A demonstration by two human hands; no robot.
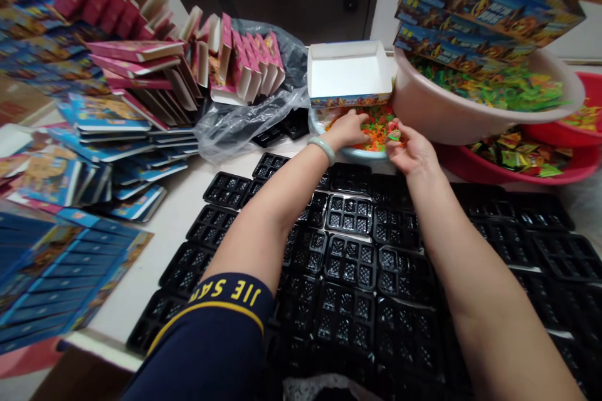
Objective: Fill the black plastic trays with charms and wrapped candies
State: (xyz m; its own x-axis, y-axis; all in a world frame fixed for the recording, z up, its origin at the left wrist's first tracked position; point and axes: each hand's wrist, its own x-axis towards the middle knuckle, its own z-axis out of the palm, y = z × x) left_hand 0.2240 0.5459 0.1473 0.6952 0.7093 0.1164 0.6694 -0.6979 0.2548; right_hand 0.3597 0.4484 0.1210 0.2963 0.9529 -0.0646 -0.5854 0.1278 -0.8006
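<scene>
Navy sleeve [207,351] leads to left fingers [361,135] spread over orange pieces [377,141]; right fingers [395,154] pinch a green piece [395,134].

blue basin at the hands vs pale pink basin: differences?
Size: the blue basin is smaller than the pale pink basin.
Contents: mostly orange pieces in the blue basin, mostly green pieces in the pale pink basin.
Hands: the left hand reaches into the blue basin; neither hand is in the pale pink basin.
Shared: both hold small, bright pieces.

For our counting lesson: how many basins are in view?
4: blue basin at centre, pale basin right of it, red basin pictured below that, another red basin at far right. More may be hidden.
</scene>
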